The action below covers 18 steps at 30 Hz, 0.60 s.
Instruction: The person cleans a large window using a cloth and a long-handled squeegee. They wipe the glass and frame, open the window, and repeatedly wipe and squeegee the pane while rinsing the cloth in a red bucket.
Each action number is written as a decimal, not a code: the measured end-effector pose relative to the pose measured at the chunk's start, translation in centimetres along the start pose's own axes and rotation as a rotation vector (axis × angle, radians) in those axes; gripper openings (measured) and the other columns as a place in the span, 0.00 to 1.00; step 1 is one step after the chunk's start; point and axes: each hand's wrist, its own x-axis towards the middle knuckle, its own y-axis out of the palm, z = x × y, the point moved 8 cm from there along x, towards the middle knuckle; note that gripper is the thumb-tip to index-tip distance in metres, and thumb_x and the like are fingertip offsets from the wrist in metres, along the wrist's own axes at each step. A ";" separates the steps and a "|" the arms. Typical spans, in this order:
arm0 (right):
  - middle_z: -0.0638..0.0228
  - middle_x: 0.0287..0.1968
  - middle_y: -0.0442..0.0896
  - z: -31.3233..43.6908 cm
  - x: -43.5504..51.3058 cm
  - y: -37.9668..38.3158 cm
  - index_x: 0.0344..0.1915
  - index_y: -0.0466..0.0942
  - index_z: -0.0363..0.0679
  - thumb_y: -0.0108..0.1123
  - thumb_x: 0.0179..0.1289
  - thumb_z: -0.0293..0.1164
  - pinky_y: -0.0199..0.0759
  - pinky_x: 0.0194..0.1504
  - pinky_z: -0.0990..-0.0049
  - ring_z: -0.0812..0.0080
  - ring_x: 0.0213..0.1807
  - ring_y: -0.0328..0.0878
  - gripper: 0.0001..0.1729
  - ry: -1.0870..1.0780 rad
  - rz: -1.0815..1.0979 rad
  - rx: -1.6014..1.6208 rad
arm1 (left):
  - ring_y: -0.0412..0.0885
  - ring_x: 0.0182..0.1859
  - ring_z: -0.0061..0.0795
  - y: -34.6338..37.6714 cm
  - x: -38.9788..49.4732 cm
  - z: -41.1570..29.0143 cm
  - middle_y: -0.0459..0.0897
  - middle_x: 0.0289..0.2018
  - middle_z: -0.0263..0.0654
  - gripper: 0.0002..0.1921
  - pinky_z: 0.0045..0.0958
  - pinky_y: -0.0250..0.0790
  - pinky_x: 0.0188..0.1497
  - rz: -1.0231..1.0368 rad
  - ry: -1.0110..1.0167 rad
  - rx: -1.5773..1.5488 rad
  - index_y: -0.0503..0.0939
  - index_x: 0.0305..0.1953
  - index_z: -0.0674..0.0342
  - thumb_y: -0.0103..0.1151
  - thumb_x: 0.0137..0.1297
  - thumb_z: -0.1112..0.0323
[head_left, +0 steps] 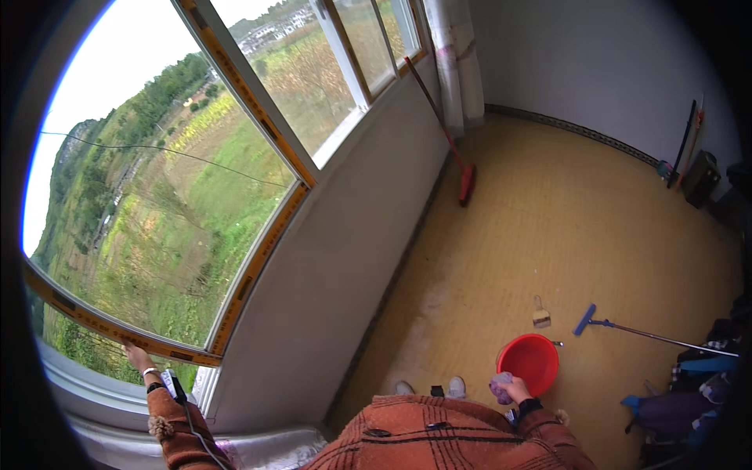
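Observation:
At the lower left, my left hand (pixel 137 356) is on the taped edge of a sliding window sash (pixel 170 351); the fingertips lie at the frame, and how tightly they hold it does not show. A purple cloth (pixel 501 388) is bunched in my right hand (pixel 518 390), beside the rim of a red plastic bucket (pixel 531 359) on the floor. What the bucket holds cannot be made out. A flat paintbrush (pixel 541 314) lies just beyond the bucket, and a blue-headed squeegee (pixel 584 320) with a long metal pole lies to its right.
A red broom (pixel 467 185) leans against the window wall. White curtains (pixel 461 64) hang in the far corner. Clothes and fabric (pixel 675 414) are piled at the lower right. Long-handled tools (pixel 684 144) and a dark container (pixel 701 179) stand by the right wall.

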 end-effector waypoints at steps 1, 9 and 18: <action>0.64 0.38 0.83 0.9 0.5 0.3 0.45 0.77 0.34 0.63 0.56 0.29 0.74 0.37 0.71 0.73 0.37 0.80 0.17 -0.116 -0.101 -0.259 | 0.70 0.58 0.42 -0.6 -0.1 0.0 0.72 0.59 0.49 0.39 0.34 0.59 0.62 -0.064 -0.016 -0.025 0.63 0.64 0.71 0.37 0.70 0.36; 0.66 0.46 0.81 5.7 1.0 8.1 0.50 0.75 0.33 0.54 0.67 0.35 0.71 0.51 0.73 0.74 0.46 0.77 0.18 -0.181 0.019 -0.001 | 0.71 0.59 0.39 0.2 -6.4 -4.3 0.70 0.62 0.47 0.35 0.31 0.60 0.62 -0.180 0.023 -0.058 0.62 0.65 0.71 0.39 0.73 0.42; 0.67 0.45 0.82 15.8 -2.6 8.9 0.53 0.75 0.31 0.48 0.68 0.33 0.71 0.49 0.75 0.75 0.45 0.78 0.20 -0.320 -0.054 0.136 | 0.64 0.66 0.42 7.7 -26.0 -10.5 0.65 0.65 0.48 0.25 0.41 0.56 0.69 -0.260 0.673 0.218 0.65 0.63 0.68 0.51 0.65 0.74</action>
